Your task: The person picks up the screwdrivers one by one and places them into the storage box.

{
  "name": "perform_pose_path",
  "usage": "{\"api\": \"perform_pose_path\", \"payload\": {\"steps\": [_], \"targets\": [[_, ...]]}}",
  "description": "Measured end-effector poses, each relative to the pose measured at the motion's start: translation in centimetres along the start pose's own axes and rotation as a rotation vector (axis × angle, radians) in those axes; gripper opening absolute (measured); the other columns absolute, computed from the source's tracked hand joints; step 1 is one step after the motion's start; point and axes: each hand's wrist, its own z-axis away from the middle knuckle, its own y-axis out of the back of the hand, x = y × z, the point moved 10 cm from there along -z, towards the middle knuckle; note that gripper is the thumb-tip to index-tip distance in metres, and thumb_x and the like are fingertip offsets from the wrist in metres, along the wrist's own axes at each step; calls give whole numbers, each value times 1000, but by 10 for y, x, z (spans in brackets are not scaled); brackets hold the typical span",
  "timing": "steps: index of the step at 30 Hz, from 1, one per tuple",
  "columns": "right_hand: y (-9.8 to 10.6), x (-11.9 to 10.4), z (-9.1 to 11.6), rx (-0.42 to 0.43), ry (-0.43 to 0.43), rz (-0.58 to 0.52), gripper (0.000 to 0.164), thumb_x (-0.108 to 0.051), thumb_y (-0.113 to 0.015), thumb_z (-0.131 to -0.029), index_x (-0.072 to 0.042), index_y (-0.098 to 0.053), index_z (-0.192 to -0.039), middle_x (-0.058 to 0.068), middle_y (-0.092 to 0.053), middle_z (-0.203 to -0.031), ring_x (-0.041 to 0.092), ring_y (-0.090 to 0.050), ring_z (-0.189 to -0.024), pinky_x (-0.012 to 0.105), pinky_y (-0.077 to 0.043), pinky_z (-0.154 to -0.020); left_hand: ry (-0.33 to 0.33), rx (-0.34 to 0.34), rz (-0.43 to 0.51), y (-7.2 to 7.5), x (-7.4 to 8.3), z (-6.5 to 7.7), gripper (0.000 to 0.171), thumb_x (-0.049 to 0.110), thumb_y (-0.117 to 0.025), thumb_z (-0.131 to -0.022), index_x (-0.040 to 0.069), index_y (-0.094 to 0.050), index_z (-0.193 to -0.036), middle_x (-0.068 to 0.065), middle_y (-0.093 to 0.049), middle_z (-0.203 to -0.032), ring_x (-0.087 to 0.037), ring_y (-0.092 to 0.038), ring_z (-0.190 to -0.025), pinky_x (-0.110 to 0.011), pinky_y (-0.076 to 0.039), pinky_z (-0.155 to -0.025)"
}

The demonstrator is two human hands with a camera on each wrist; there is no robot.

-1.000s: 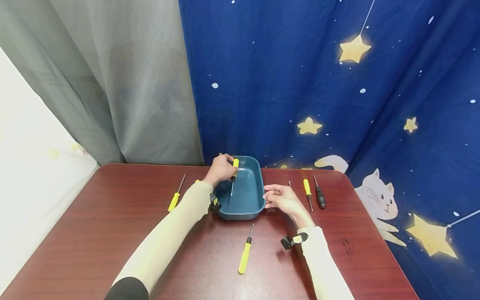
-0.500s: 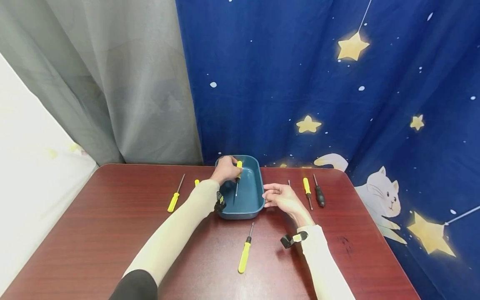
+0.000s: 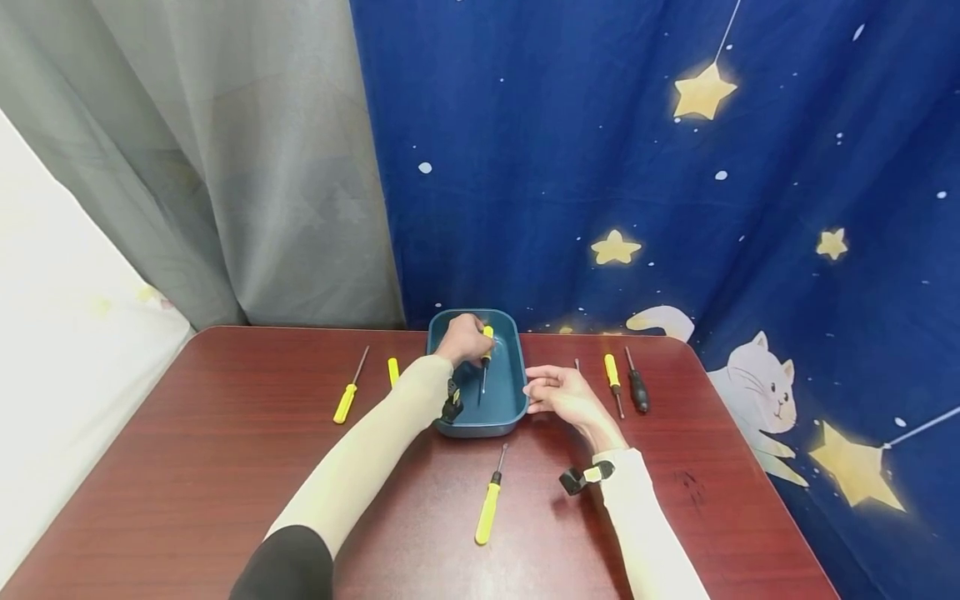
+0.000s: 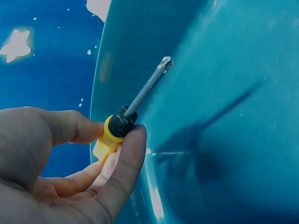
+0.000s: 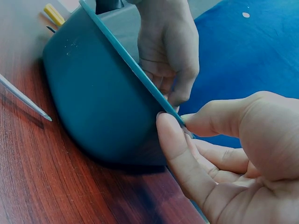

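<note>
My left hand point(image 3: 463, 340) is over the blue plastic bin point(image 3: 480, 431), pinching a screwdriver point(image 3: 487, 332) by its yellow handle. In the left wrist view, thumb and fingers grip it near the black collar point(image 4: 122, 122). Its metal shaft point(image 4: 148, 87) points away from the hand, casting a shadow on the bin's inside. The tip appears apart from the bin floor, though contact is hard to judge. At the bin's right side, my right hand point(image 3: 562, 393) pinches the rim point(image 5: 135, 67) between thumb and fingers.
On the reddish table lie a yellow screwdriver point(image 3: 349, 393) at left, a partly hidden yellow handle point(image 3: 393, 371), a yellow screwdriver point(image 3: 489, 510) in front, and at right a yellow screwdriver point(image 3: 613, 379) and a black one point(image 3: 639, 390). Curtains point(image 3: 540, 167) hang behind.
My left hand has moved right and slightly down with the screwdriver, from the bin's left edge to over its middle. My right hand has stayed at the rim.
</note>
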Motion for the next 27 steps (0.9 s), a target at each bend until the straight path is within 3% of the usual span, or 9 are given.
{"api": "perform_pose_path", "payload": {"steps": [9,18,27], "targets": [[-1,-1,1,-5,-3,0,43,2,-60,-96,13,-53,-137,37,-66,-113,14,-71,-71,34,-64,-75,68,-47,23,-16,-4,-15,23,8,-67,-94,-4,-62,-113,-17,-63,-99,-17,-70,-59,-36,-64,-71],[1,0,0,7,-5,4,41,2,-60,-96,12,-54,-136,29,-70,-107,15,-71,-71,37,-65,-76,115,-60,57,-27,-8,-22,13,3,-67,-91,-4,-65,-101,-10,-63,-72,-18,-69,-53,-34,-64,-64],[-1,-2,2,4,-2,2,41,3,-60,-96,13,-55,-136,30,-69,-107,14,-72,-72,40,-65,-78,145,-46,60,-29,-10,-27,12,0,-69,-89,-5,-65,-99,-11,-60,-75,-17,-67,-51,-32,-63,-61]]}}
